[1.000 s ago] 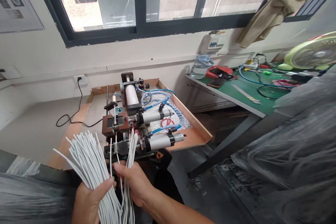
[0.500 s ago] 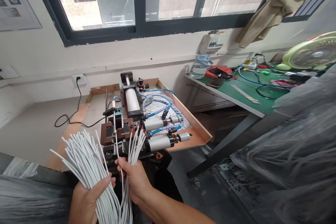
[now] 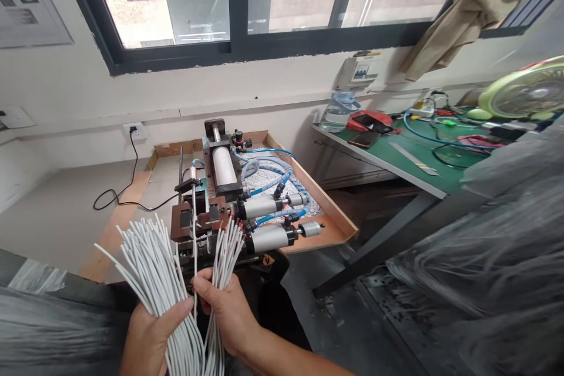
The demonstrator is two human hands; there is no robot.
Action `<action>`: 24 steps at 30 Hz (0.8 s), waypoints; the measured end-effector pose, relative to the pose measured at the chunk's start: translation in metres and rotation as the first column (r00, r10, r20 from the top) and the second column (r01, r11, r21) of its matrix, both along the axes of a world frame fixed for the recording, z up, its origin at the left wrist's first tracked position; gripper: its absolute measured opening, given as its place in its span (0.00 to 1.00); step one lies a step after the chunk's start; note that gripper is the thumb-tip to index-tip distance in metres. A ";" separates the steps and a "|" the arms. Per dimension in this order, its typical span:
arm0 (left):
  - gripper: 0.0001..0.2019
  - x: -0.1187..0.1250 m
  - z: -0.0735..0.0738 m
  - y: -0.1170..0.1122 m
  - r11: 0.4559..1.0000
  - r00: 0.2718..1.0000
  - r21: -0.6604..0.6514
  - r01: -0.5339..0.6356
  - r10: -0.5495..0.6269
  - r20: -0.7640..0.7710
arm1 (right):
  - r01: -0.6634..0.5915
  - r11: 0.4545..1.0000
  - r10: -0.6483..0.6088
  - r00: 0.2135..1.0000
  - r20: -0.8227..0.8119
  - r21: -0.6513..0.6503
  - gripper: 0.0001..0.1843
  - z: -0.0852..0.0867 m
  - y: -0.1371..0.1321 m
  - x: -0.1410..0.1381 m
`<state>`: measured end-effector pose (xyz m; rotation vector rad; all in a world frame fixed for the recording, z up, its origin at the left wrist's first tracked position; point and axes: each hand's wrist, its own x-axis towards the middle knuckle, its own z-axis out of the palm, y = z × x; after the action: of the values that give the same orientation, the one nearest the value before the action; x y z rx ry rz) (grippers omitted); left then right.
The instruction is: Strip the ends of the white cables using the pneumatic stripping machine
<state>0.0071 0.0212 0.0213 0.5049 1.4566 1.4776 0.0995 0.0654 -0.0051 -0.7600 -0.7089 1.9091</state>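
A thick bundle of white cables (image 3: 150,264) fans upward from my left hand (image 3: 156,329), which is closed round it with the thumb across the front. My right hand (image 3: 227,311) grips a thinner bunch of white cables (image 3: 227,249), several with red at their tips. Between its thumb and forefinger a single white cable (image 3: 195,252) stands upright, its upper end at the jaws of the pneumatic machine (image 3: 198,220). Whether that end sits inside the jaws is hard to make out. Lower down, both bunches run out of the frame.
The machine, with silver cylinders (image 3: 269,239) and blue air hoses (image 3: 282,173), stands on a wood-edged bench (image 3: 326,226). On the right, a green table (image 3: 396,153) holds a water jug (image 3: 337,111), a phone and a fan (image 3: 529,91). Plastic-wrapped bundles (image 3: 497,258) flank both sides.
The left bundle and my left hand have shifted slightly right, toward the single cable. Red tips on the right bunch now show more clearly. The whole view has moved a little.
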 end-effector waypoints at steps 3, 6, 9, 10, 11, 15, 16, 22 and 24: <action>0.13 -0.006 -0.006 -0.002 0.999 0.999 -0.049 0.013 -0.011 0.036 | 0.033 0.999 -0.034 0.998 0.056 0.022 0.12 -0.003 -0.004 0.005; 0.13 -0.011 -0.012 -0.004 0.995 0.998 -0.089 -0.039 0.042 0.040 | 0.031 1.000 -0.031 0.994 0.102 -0.004 0.10 -0.005 -0.004 0.006; 0.12 -0.012 -0.012 -0.005 0.994 0.998 -0.100 -0.048 0.051 0.030 | 0.031 0.999 -0.028 0.995 0.098 -0.031 0.09 -0.004 -0.002 0.005; 0.11 -0.011 -0.011 -0.005 0.994 0.999 -0.095 -0.047 0.049 0.022 | 0.030 0.999 -0.026 0.995 0.096 -0.042 0.09 -0.003 -0.001 0.005; 0.11 -0.010 -0.010 -0.005 0.995 0.999 -0.090 -0.050 0.051 0.016 | 0.030 0.998 -0.024 0.995 0.097 -0.055 0.09 -0.002 0.000 0.004; 0.11 -0.009 -0.010 -0.007 0.996 0.998 -0.068 -0.065 0.066 0.010 | 0.029 0.998 -0.022 0.992 0.125 -0.057 0.08 0.002 0.000 0.004; 0.10 -0.009 -0.010 -0.007 0.996 0.998 -0.066 -0.062 0.062 0.006 | 0.018 0.999 -0.013 0.992 0.127 -0.040 0.09 0.001 0.000 0.004; 0.10 -0.014 -0.008 -0.009 0.995 0.995 -0.023 -0.101 0.101 -0.022 | -0.097 0.987 0.081 0.989 0.128 0.127 0.14 -0.018 0.001 0.013; 0.10 -0.017 -0.008 -0.009 0.996 0.996 -0.001 -0.090 0.090 -0.021 | -0.199 0.968 0.180 0.974 0.134 0.150 0.14 -0.027 -0.001 0.022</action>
<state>-0.0099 0.0118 0.0136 0.4600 1.5138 1.5456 0.1213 0.0643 -0.0320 -0.7296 -1.0315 1.9590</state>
